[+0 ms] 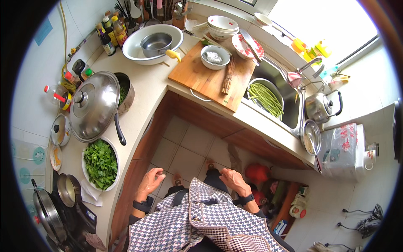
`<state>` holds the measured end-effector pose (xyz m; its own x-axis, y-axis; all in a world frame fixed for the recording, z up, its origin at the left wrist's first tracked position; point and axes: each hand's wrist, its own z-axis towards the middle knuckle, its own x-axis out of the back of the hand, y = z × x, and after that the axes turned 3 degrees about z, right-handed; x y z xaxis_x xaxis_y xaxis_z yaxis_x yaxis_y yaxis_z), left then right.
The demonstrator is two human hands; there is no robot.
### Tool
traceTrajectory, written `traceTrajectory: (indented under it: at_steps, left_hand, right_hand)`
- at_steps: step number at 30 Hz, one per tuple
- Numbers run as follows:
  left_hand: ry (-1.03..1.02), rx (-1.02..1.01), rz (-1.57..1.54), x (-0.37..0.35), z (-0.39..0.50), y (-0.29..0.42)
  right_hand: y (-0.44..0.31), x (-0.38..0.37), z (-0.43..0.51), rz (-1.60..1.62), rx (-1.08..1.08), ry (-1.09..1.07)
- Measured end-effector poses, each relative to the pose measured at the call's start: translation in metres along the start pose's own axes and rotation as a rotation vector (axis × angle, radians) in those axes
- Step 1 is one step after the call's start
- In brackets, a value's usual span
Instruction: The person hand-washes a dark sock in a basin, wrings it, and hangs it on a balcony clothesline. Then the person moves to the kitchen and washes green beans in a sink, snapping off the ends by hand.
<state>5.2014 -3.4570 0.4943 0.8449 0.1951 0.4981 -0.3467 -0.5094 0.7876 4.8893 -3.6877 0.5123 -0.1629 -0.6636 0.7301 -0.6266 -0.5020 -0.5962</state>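
My left hand hangs in front of my body with nothing in it, thumb apart from loosely bent fingers. It is nearest to the left counter, where a white basin of chopped leafy greens stands. My right hand is held low over the floor, back upward, fingers loosely curled and touching nothing. Ahead lies a wooden cutting board bearing an enamel bowl with a foil-like item inside and a bundled-twig pot brush. Long green beans fill a metal basin in the sink.
A large lidded wok sits on the left counter beside a pot; its dark handle points to the counter edge. A white enamel basin holds a saucepan. A kettle stands right of the sink. Red bags lie below.
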Motion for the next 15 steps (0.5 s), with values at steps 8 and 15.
traceTrajectory:
  at_steps: [8,15]
  left_hand:
    - [-0.017,-0.097,-0.003,-0.036,0.105,0.102]
    - [0.124,-0.188,-0.080,-0.034,0.200,0.208]
  right_hand:
    - [0.056,0.092,0.055,0.099,0.119,0.237]
    - [0.081,0.188,0.118,0.227,0.250,0.323]
